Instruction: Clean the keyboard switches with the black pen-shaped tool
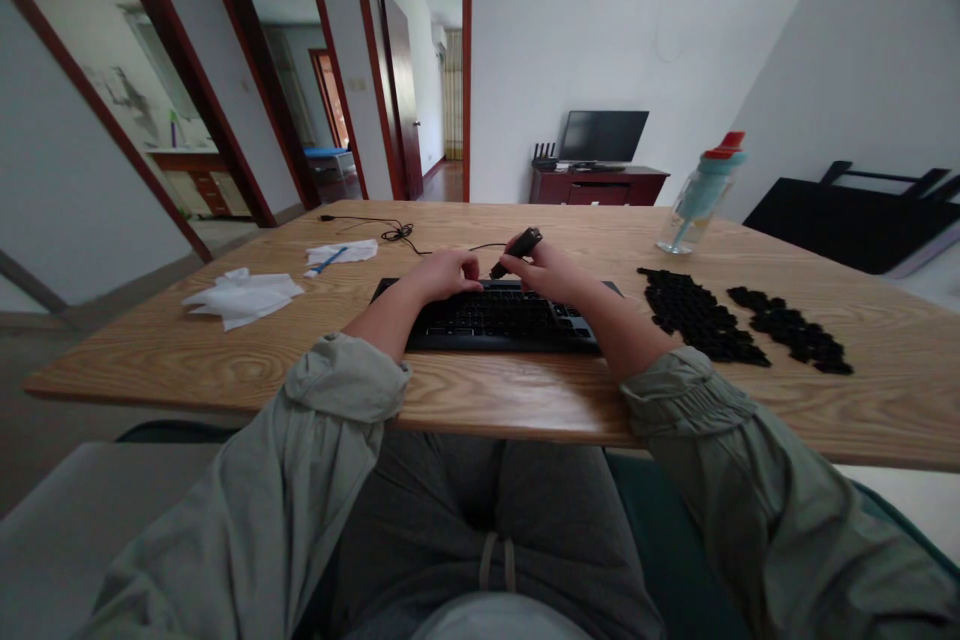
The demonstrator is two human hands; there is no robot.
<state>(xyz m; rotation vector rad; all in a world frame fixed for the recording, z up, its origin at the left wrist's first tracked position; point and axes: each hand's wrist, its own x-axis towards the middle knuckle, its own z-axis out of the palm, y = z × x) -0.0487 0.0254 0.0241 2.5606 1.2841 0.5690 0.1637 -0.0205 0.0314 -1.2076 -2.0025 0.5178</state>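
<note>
A black keyboard lies flat near the table's front edge, with bare key positions showing where keycaps are off. My left hand is closed at its back edge, thumb on the top side and fingers bent, holding the keyboard there. My right hand is wrapped round a short, thick black-handled tool, tilted with its lower end just above the keyboard's back edge. The tool's exact kind cannot be made out. To the right lie loose black keycaps in a large patch, with a smaller group of keycaps beside it.
White tissues lie crumpled at the left, and a blue-and-white brush rests on another tissue. A black cable is coiled behind the keyboard. A clear water bottle with a red lid stands at the back right of the wooden table.
</note>
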